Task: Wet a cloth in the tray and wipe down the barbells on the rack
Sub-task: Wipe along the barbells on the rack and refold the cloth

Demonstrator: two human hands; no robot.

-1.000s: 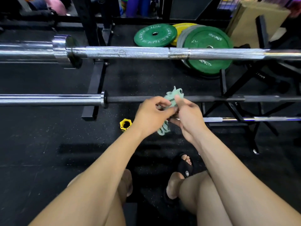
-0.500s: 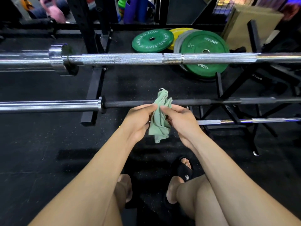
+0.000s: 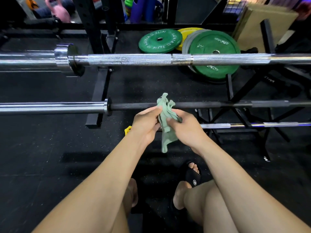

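The head view looks down on a person's two bare forearms meeting over a black rubber gym floor (image 3: 42, 148), with a crumpled pale green cloth (image 3: 165, 125) bunched between the hands. As a judgement, the main risk is the cloth slipping: it is gathered unevenly, with a loose tail hanging below the fingers, so a careless regrip could drop it onto the gritty floor and carry dirt to the bars. Whether it is wet enough cannot be told, and no tray is in view. The left hand (image 3: 145, 123) curls its fingers (image 3: 155, 109) closed around the cloth's left side, and the right hand (image 3: 186, 126) pinches the right side, its fingers (image 3: 170, 121) pressed together on the fabric, so neither hand is spread. Just beyond the fingers, behind the cloth's upper tip, runs a slim dark-shafted barbell with a chrome sleeve (image 3: 202, 105); well beyond that lies a thick knurled silver barbell (image 3: 134, 59), and to the right of the fingers a third thin chrome bar (image 3: 252, 125) sits lower on the black steel rack (image 3: 99, 91). Green weight plates (image 3: 213, 46) lie far beyond the fingers on the floor.
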